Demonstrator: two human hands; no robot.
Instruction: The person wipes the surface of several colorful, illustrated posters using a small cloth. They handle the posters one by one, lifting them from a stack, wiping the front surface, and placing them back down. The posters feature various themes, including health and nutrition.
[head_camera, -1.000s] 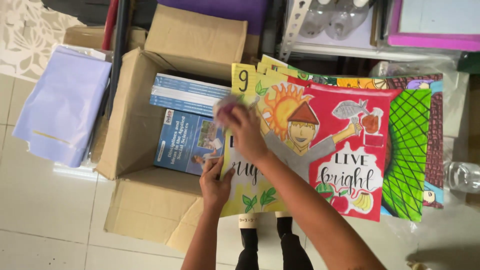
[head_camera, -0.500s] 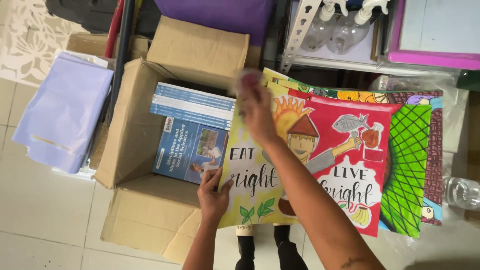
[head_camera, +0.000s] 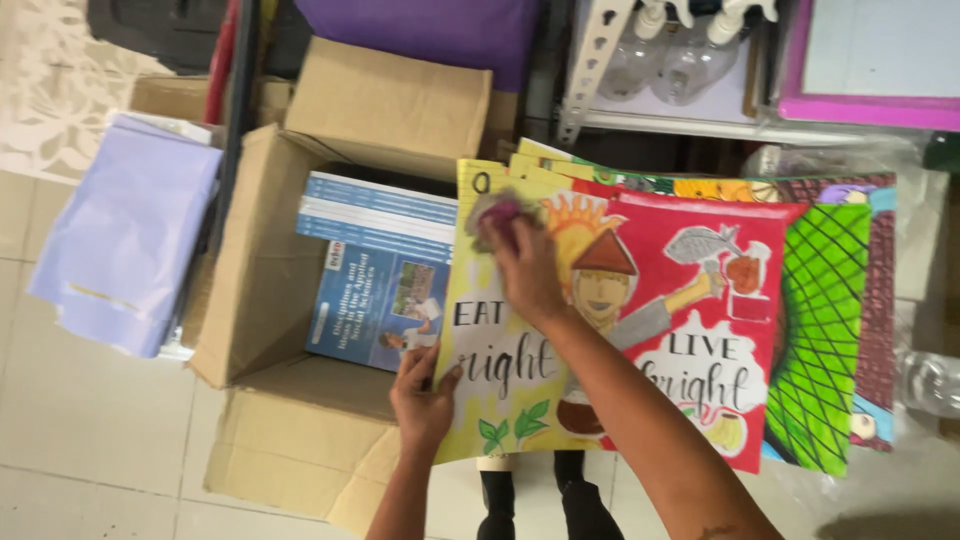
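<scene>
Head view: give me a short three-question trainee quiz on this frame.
1. True or false: the cardboard box holds books.
2. Which hand presses a cloth on the poster? A) left hand B) right hand
3. Fill in: the left hand grips the poster's lower ____ corner.

Key:
1. True; a blue stack lies inside.
2. B; the right hand holds the purplish cloth near the poster's top left, by the painted sun.
3. Left; the thumb lies on the yellow part.

Matt corrugated cardboard box (head_camera: 270, 290), glossy-covered paper books (head_camera: 375, 300), seemingly smooth painted card poster (head_camera: 690, 310).
</scene>
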